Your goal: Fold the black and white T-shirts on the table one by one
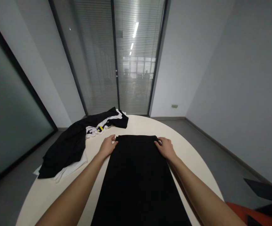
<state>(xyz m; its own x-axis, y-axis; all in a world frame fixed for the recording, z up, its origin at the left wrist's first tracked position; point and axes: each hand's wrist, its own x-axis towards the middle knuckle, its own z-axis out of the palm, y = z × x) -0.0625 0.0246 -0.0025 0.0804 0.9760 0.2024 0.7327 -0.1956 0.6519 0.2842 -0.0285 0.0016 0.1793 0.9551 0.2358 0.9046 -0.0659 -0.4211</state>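
A long piece of black cloth [137, 179], perhaps a folded garment, lies flat on the table and runs off the bottom of the view. Its far edge looks layered. At the far left corner, my left hand [107, 146] grips the cloth's edge between thumb and fingers. My right hand [166, 147] holds the far right corner, thumb on top and fingers curled at the side. Both arms reach forward along the two sides of the cloth.
On the left of the round cream table [190, 163] lies a loose heap of black and white clothes [67, 146] with a small yellow patch. A red chair [239, 213] stands at the lower right. Beyond the table are a glass partition with blinds [98, 62] and grey walls.
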